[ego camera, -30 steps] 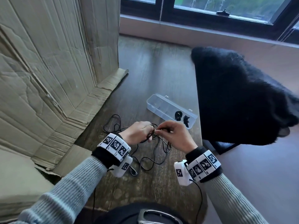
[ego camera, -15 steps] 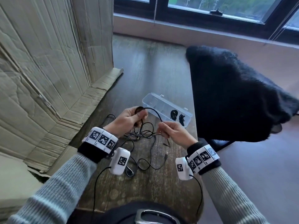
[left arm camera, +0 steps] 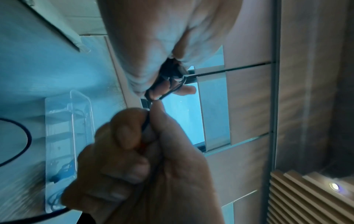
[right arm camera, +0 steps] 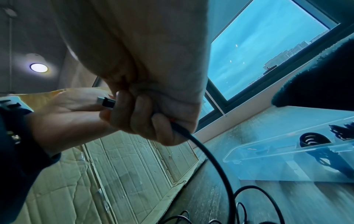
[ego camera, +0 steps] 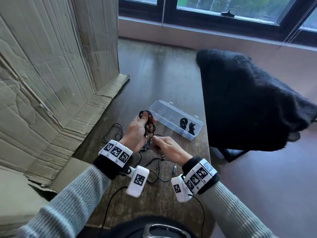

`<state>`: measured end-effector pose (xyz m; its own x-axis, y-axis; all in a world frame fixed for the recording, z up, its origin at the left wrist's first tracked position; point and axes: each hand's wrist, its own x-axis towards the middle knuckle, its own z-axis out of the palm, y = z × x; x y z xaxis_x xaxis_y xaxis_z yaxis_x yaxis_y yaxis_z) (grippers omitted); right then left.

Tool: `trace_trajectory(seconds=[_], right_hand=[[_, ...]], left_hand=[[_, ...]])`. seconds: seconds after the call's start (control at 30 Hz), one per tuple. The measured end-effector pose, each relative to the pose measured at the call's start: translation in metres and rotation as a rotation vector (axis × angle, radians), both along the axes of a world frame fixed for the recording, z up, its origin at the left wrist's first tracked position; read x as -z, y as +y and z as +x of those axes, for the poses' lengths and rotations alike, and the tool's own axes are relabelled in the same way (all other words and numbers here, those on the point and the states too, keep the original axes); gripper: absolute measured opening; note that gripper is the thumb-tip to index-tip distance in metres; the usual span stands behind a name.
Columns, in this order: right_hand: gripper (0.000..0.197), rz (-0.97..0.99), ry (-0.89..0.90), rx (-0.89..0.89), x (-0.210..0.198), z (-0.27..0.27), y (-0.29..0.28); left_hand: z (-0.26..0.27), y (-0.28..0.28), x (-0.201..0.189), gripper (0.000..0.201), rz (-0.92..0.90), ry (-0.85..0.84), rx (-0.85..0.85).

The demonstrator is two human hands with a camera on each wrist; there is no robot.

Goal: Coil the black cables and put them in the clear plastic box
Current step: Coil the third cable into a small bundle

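Observation:
My left hand (ego camera: 145, 121) is raised palm-up above the table and grips several small loops of a thin black cable (ego camera: 148, 125). My right hand (ego camera: 155, 140) sits just below it and pinches the same cable's free length between thumb and fingers. In the right wrist view the cable (right arm camera: 199, 145) runs down out of my right fist, and a USB plug (right arm camera: 106, 101) lies against my left palm. The open clear plastic box (ego camera: 164, 111) lies on the table behind my hands. Two coiled black cables (ego camera: 183, 122) rest at its right end.
Loose black cable (ego camera: 116, 133) trails over the dark wooden table (ego camera: 154, 79) under and left of my hands. Flattened cardboard (ego camera: 51, 74) leans along the left side. A chair with a black fleecy cover (ego camera: 248, 100) stands close to the table's right edge.
My left hand has lifted off the table with the cable loops. My right hand moved apart from it to the right, then came back in close under it, still on the cable.

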<state>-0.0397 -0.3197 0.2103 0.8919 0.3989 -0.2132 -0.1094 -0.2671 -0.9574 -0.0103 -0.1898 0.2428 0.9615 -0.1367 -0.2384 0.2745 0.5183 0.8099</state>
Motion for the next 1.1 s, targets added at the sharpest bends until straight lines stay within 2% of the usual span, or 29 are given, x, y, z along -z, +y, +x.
trace_trajectory(seconds=[0.07,0.13,0.27,0.3,0.4,0.43,0.5,0.6,0.7,0.77,0.83,0.93,1.03,1.1], right_hand=[[0.043,-0.080,-0.034,-0.019,0.003,0.000,0.001],[0.034,-0.160,-0.111,-0.011,0.012,-0.002,0.001],[0.013,-0.119,-0.201,0.034,0.022,-0.008,0.000],[0.013,-0.109,-0.200,0.042,0.021,-0.010,0.000],[0.033,-0.182,-0.174,0.040,0.014,-0.011,-0.006],[0.034,-0.215,-0.175,0.035,0.011,-0.011,-0.011],[0.025,-0.243,-0.187,0.031,0.002,-0.009,-0.021],[0.016,-0.249,-0.236,0.048,-0.012,0.001,-0.030],[0.013,-0.363,-0.437,0.043,-0.012,0.009,-0.024],[0.010,-0.391,-0.513,0.068,-0.004,0.014,-0.022],[0.007,-0.351,-0.508,0.107,0.001,0.017,-0.024],[0.006,-0.254,-0.469,0.129,-0.001,0.016,-0.024],[0.011,-0.214,-0.432,0.159,-0.001,0.016,-0.020],[0.025,-0.200,-0.384,0.203,0.001,0.020,-0.022]], left_hand=[[0.002,-0.001,0.002,0.025,-0.011,0.026,-0.030],[0.005,0.000,0.003,0.028,0.023,0.010,-0.050],[0.010,0.008,0.000,0.030,0.056,-0.025,-0.019],[0.010,0.009,-0.001,0.029,0.022,-0.003,-0.007],[0.013,0.016,-0.001,0.025,-0.106,0.110,-0.059],[0.015,0.019,0.000,0.024,-0.064,0.113,-0.076],[0.022,0.027,0.011,0.022,0.147,0.068,-0.071],[0.020,0.030,0.028,0.022,0.480,0.029,0.117],[0.008,0.021,0.032,0.017,0.665,-0.016,0.434],[0.003,0.021,0.031,0.016,0.790,-0.122,0.568],[0.000,0.026,0.027,0.012,0.901,-0.244,0.659],[-0.002,0.031,0.028,0.020,0.888,-0.358,0.702],[-0.003,0.031,0.029,0.031,0.743,-0.299,0.670],[-0.002,0.031,0.035,0.035,0.710,-0.293,0.637]])
